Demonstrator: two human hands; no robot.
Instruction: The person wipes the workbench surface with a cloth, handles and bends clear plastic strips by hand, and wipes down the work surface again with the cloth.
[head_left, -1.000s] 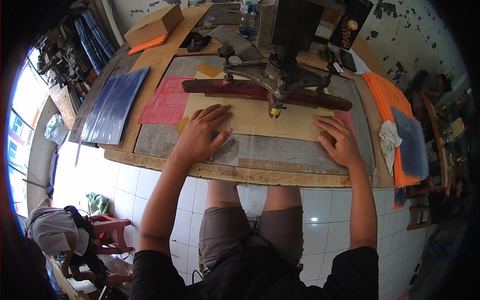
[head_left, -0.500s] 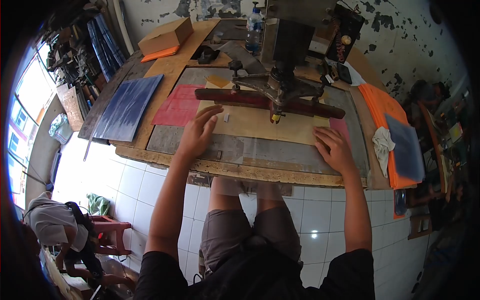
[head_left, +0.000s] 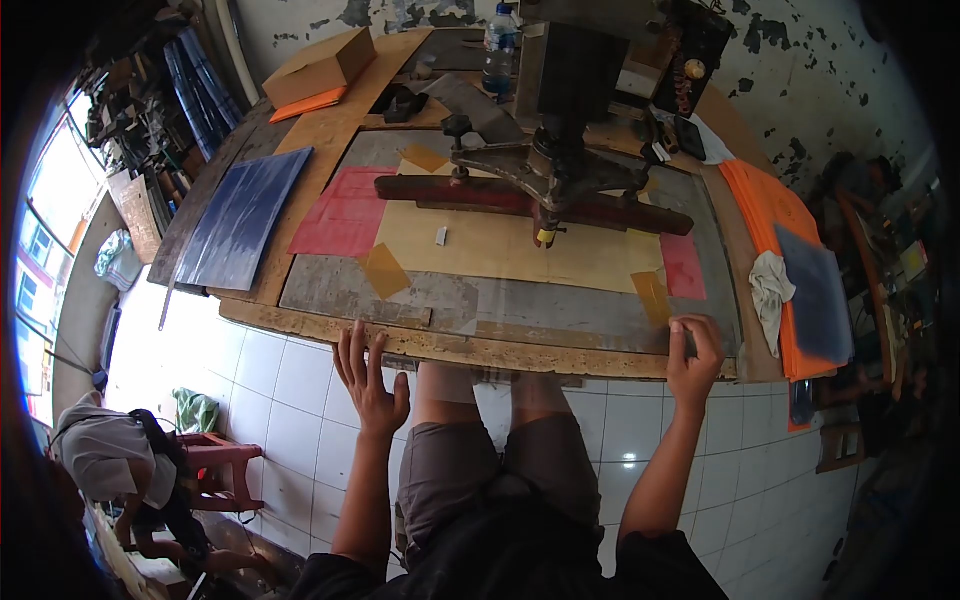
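Note:
My left hand [head_left: 372,385] is open, fingers spread, at the table's front edge. My right hand [head_left: 695,355] is closed in a pinch at the front right edge; what it grips is too faint to make out. A see-through sheen crosses the table edge between them. On the grey plate [head_left: 330,285] lies a cream sheet [head_left: 480,250], with a small pale piece [head_left: 441,237] on it. Amber tape strips [head_left: 385,272] mark its corners, and pink sheets [head_left: 340,212] show at both ends. Above it stands the press arm with a dark red bar [head_left: 600,212].
Blue clear-covered sheets [head_left: 245,220] lie on the left, behind them a cardboard box [head_left: 320,70]. Orange sheets [head_left: 765,210] and a white cloth [head_left: 770,290] are on the right. A bottle [head_left: 498,50] stands at the back. A person [head_left: 110,450] bends near a red stool [head_left: 225,470].
Both my hands have moved back from the cream sheet to the table's front edge. My right hand has closed into a pinch. The small pale piece, first seen half a second ago, still lies there.

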